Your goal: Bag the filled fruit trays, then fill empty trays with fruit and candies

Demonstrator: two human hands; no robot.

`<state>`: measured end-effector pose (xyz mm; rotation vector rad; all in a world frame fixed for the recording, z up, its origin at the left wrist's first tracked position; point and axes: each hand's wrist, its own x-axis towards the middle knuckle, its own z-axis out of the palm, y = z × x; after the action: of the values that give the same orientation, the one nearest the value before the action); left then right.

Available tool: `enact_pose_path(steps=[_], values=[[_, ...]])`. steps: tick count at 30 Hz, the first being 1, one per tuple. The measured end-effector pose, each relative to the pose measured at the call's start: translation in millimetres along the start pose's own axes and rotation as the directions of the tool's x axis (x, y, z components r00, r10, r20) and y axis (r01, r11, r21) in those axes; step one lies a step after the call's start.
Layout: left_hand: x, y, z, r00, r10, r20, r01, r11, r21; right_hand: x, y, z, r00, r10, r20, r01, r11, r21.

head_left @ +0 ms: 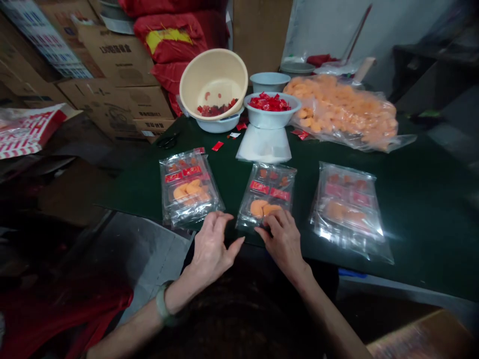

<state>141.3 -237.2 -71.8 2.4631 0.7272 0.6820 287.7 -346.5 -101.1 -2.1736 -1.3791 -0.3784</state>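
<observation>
In the middle of the table lies a clear plastic packet (pixel 269 192) with orange pieces, red sachets and dark reddish pieces in it. My right hand (pixel 282 237) is at its near edge, fingers curled and pinching the plastic. My left hand (pixel 213 244), with a pale green bangle (pixel 161 305) on the wrist, hovers beside the near corner of a left stack of packets (pixel 189 187). Its thumb stands apart from the fingers, and nothing shows between them. To the right is another stack of packets (pixel 348 209), hazy under shiny plastic.
Behind the packets, a blue bowl of red sachets (pixel 275 119) sits on a white stand (pixel 264 147). A tilted cream basin (pixel 213 75) holds dark red pieces. A large bag of orange pieces (pixel 344 107) lies at back right. Black scissors (pixel 168 140) rest at the left.
</observation>
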Motion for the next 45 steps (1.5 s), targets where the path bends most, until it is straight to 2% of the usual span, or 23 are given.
enact_pose_path(steps=[2,5,8,11,14,17,18,19,21,22,23,25,28,30,32,34,35,37,39,41,42,44,45], values=[[13,5,7.1,0.986,0.167,0.007,-0.166,0.98,0.11,-9,-2,-4,0.995,0.075,-0.069,-0.079,0.995,-0.066],[33,13,29.9,0.953,0.282,0.114,-0.301,0.926,0.226,-19,-2,-4,0.978,0.17,-0.122,-0.19,0.966,-0.175],[49,17,55.8,0.929,0.283,0.24,-0.348,0.888,0.299,-24,3,-1,0.978,0.188,-0.086,-0.203,0.955,-0.216],[52,17,70.9,0.946,0.216,0.242,-0.285,0.91,0.3,-27,8,-2,0.98,0.197,-0.02,-0.196,0.956,-0.218],[43,15,65.9,0.951,0.182,0.249,-0.243,0.939,0.244,-25,10,-7,0.973,0.213,0.083,-0.191,0.957,-0.22],[33,13,43.8,0.902,0.239,0.36,-0.275,0.96,0.049,-20,10,-12,0.957,0.214,0.195,-0.172,0.962,-0.211],[31,11,36.2,0.909,0.238,0.343,-0.244,0.969,-0.025,-18,10,-14,0.95,0.212,0.229,-0.165,0.964,-0.208],[31,9,30.2,0.939,0.205,0.275,-0.19,0.979,-0.079,-17,10,-15,0.942,0.213,0.258,-0.161,0.965,-0.207],[35,5,26.1,0.996,0.052,0.067,-0.042,0.99,-0.136,-14,11,-19,0.929,0.217,0.299,-0.159,0.966,-0.206],[39,3,28.5,0.999,-0.04,-0.019,0.037,0.986,-0.161,-13,12,-21,0.925,0.212,0.314,-0.154,0.968,-0.198],[43,3,33.3,0.99,-0.129,-0.059,0.115,0.973,-0.201,-13,12,-23,0.923,0.205,0.325,-0.15,0.971,-0.187],[53,6,46.8,0.952,-0.305,-0.021,0.279,0.896,-0.346,-14,14,-26,0.924,0.187,0.333,-0.142,0.978,-0.154],[62,20,61.1,0.854,-0.497,0.155,0.477,0.628,-0.615,-19,15,-28,0.943,0.155,0.296,-0.14,0.988,-0.07],[63,28,59.9,0.788,-0.526,0.319,0.572,0.436,-0.695,-25,14,-28,0.965,0.125,0.229,-0.13,0.992,0.004],[60,34,51.4,0.75,-0.52,0.409,0.611,0.31,-0.728,-31,10,-33,0.986,0.088,0.141,-0.098,0.993,0.071],[58,41,40.2,0.751,-0.514,0.414,0.594,0.252,-0.764,-37,6,-44,0.997,0.052,0.049,-0.057,0.992,0.112],[58,46,35.6,0.769,-0.494,0.406,0.57,0.24,-0.786,-39,6,-53,0.999,0.036,0.004,-0.036,0.992,0.121],[65,63,32.6,0.814,-0.41,0.412,0.532,0.243,-0.811,-43,10,-75,0.996,0.023,-0.081,-0.014,0.994,0.113],[78,89,42.4,0.858,-0.298,0.418,0.493,0.249,-0.834,-44,26,-97,0.986,0.035,-0.161,-0.024,0.997,0.069],[96,117,66.2,0.887,-0.199,0.417,0.459,0.272,-0.846,-42,52,-115,0.974,0.067,-0.217,-0.07,0.998,-0.006],[106,130,81.8,0.891,-0.167,0.423,0.455,0.311,-0.835,-41,68,-120,0.969,0.091,-0.232,-0.104,0.993,-0.047],[122,150,114.8,0.881,-0.172,0.44,0.465,0.478,-0.745,-40,101,-123,0.964,0.153,-0.217,-0.183,0.975,-0.125],[128,156,129.3,0.873,-0.169,0.458,0.475,0.51,-0.717,-40,116,-122,0.964,0.19,-0.185,-0.219,0.963,-0.155]])
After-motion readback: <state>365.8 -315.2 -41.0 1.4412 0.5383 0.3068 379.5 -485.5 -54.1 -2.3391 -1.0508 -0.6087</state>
